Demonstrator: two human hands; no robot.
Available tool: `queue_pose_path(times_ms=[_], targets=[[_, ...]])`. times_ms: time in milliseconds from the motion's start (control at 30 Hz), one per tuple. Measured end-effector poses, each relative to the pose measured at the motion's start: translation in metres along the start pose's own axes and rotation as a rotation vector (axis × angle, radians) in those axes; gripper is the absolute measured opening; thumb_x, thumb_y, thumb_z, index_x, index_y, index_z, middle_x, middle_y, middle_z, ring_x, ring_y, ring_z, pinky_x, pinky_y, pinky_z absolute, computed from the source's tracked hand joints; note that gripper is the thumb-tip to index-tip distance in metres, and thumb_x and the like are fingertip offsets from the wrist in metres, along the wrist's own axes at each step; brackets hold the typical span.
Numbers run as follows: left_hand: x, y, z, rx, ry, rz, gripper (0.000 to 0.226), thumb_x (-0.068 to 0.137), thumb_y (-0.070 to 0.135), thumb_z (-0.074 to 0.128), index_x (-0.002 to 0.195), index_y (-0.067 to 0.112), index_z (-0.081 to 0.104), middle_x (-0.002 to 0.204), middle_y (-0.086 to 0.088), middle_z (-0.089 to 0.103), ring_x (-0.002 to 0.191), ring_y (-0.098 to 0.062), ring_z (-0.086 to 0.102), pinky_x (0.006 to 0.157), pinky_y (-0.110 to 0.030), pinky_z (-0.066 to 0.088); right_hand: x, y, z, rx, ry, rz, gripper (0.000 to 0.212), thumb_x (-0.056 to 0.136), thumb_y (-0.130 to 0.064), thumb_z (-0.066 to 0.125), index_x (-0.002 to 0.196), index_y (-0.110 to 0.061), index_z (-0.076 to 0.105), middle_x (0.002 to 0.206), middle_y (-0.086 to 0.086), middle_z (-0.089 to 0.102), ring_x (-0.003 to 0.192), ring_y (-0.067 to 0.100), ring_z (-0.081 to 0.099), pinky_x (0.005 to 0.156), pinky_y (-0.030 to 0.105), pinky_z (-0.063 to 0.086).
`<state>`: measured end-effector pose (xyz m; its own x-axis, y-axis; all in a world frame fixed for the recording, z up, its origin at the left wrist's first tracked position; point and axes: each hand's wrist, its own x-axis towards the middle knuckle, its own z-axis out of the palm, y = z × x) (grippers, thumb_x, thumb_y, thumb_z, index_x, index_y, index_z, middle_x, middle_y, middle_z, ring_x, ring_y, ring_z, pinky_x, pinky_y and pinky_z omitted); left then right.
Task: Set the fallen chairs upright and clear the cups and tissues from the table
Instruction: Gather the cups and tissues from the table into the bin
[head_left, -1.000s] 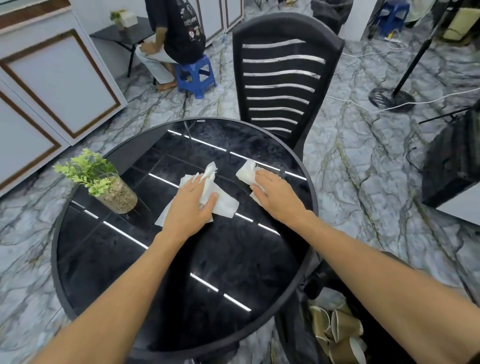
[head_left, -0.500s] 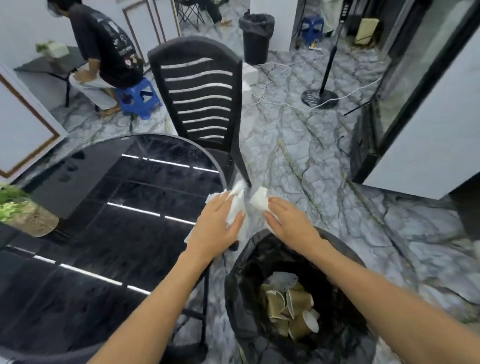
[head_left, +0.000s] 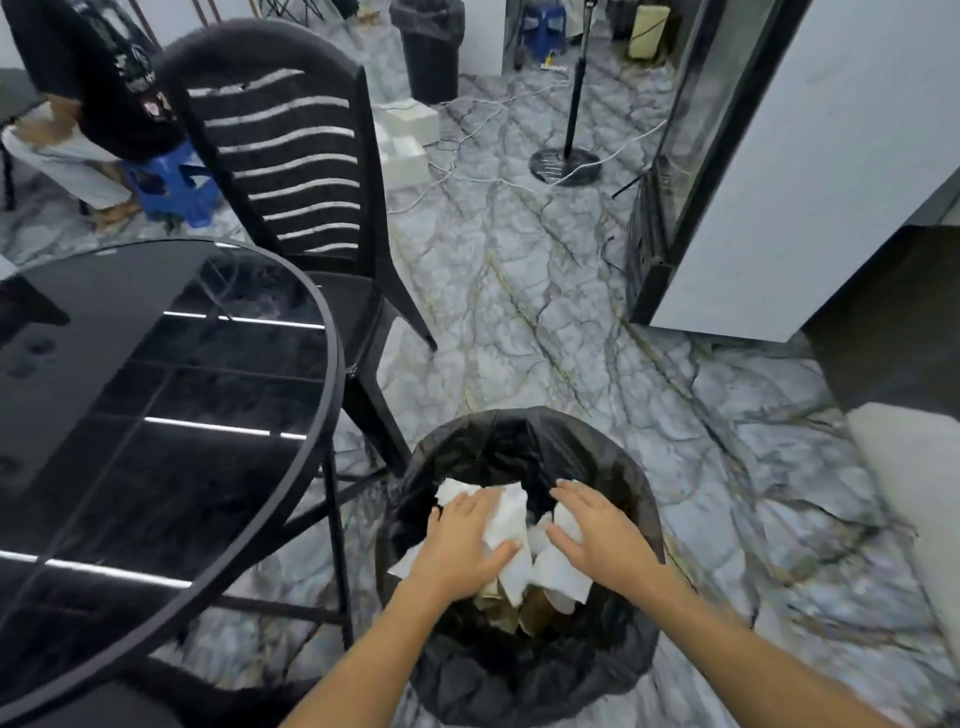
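Over the black-lined bin (head_left: 519, 436), the left hand (head_left: 457, 545) and right hand (head_left: 597, 535) spread flat with fingers straight, white tissues (head_left: 511, 519) just beneath them. Under the tissues, brown paper cups (head_left: 535, 613) lie in the bin. Left is the glass desk (head_left: 156, 395); beyond it an upright black chair (head_left: 280, 156).

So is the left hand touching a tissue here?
Touching. The head view shows the left hand lying on a white tissue over the bin, thumb against the sheet.
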<state>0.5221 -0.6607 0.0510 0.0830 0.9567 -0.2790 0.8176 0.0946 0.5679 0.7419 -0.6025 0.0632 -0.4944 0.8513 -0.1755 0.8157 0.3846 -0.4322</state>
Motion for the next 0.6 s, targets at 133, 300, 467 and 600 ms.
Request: queue_pose_path(times_ms=[133, 300, 467, 600], targets=[[-0.013, -0.010, 0.022, -0.095, -0.015, -0.035, 0.080, 0.086, 0.073, 0.046, 0.153, 0.035, 0.025, 0.158, 0.012, 0.034, 0.144, -0.012, 0.031, 0.118, -0.052, 0.027, -0.003, 0.000, 0.009, -0.008, -0.010, 0.001, 0.063, 0.099, -0.052, 0.049, 0.150, -0.018, 0.038, 0.159, -0.002, 0.034, 0.148, 0.013, 0.024, 0.120, 0.026, 0.019], [-0.020, -0.015, -0.003, -0.110, 0.059, 0.003, 0.079, 0.091, 0.066, 0.049, 0.156, 0.029, 0.023, 0.164, 0.009, 0.024, 0.152, -0.012, 0.015, 0.124, -0.037, 0.019, 0.010, -0.022, -0.003, -0.063, 0.032, -0.078, 0.070, 0.096, -0.058, 0.048, 0.152, -0.019, 0.034, 0.160, -0.002, 0.032, 0.149, 0.013, 0.021, 0.122, 0.031, 0.018], [-0.022, -0.007, -0.083, -0.068, 0.250, 0.064, 0.082, 0.092, 0.067, 0.048, 0.158, 0.027, 0.020, 0.166, 0.009, 0.014, 0.153, -0.009, 0.005, 0.126, -0.037, 0.014, 0.049, -0.071, -0.040, -0.081, 0.121, -0.154, 0.075, 0.094, -0.062, 0.048, 0.151, -0.016, 0.035, 0.158, 0.002, 0.036, 0.148, 0.015, 0.026, 0.122, 0.032, 0.017], [-0.037, -0.007, -0.156, -0.044, 0.412, 0.092, 0.083, 0.092, 0.064, 0.051, 0.158, 0.023, 0.020, 0.166, 0.011, 0.011, 0.152, -0.004, 0.004, 0.125, -0.030, 0.012, 0.079, -0.124, -0.078, -0.094, 0.157, -0.234, 0.074, 0.093, -0.062, 0.050, 0.149, -0.016, 0.038, 0.155, 0.003, 0.040, 0.144, 0.019, 0.033, 0.118, 0.032, 0.022]])
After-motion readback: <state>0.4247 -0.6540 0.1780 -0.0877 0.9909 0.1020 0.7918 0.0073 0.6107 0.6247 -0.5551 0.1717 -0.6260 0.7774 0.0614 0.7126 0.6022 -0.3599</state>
